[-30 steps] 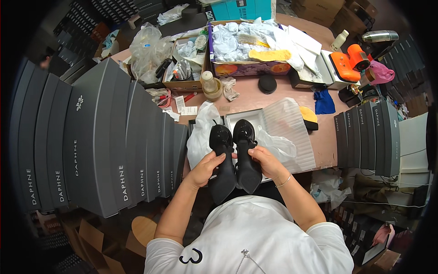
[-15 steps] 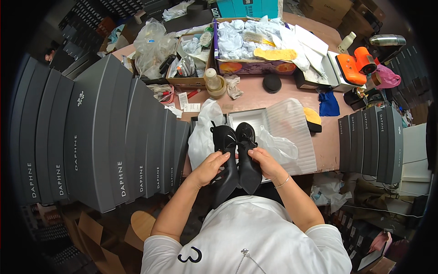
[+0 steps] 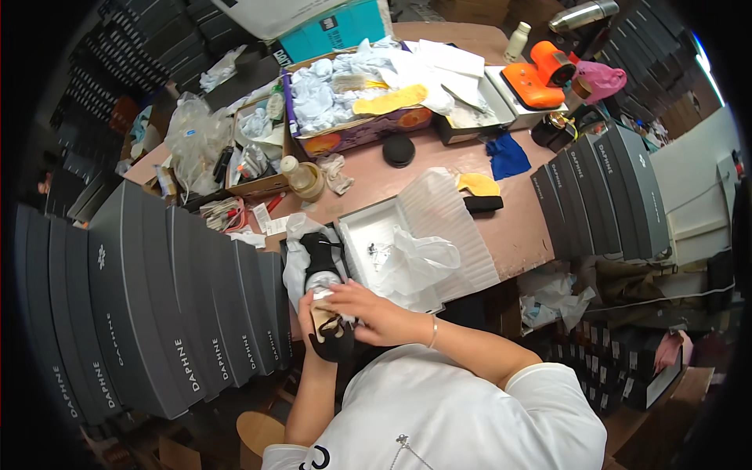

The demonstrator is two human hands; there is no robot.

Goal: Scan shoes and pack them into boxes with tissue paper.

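In front of my body, my left hand point(image 3: 307, 315) is closed around the side of a black shoe point(image 3: 335, 345), which has a pale insole and a thin bow or lace. My right hand point(image 3: 376, 315) grips the same shoe from the other side, with its fingers lying across the opening; its thumb is mostly hidden. Just beyond, a black shaped part with a thin strap point(image 3: 319, 252) lies over white tissue point(image 3: 295, 235); I cannot tell whether it is a second shoe. To its right stands an open shoebox point(image 3: 362, 211) holding white tissue and a small packet.
Tall stacks of dark grey shoeboxes flank me at left point(image 3: 137, 305) and right point(image 3: 607, 188). Farther back are a purple carton point(image 3: 360, 129) full of crumpled paper, a glue bottle point(image 3: 301, 178), a black round pad point(image 3: 398, 150), a blue cloth point(image 3: 507, 155) and an orange device point(image 3: 536, 78).
The two black shoes held side by side, soles showing, have moved left and turned. Both hands are now on one shoe with its inside showing. The head view has shifted and tilted.
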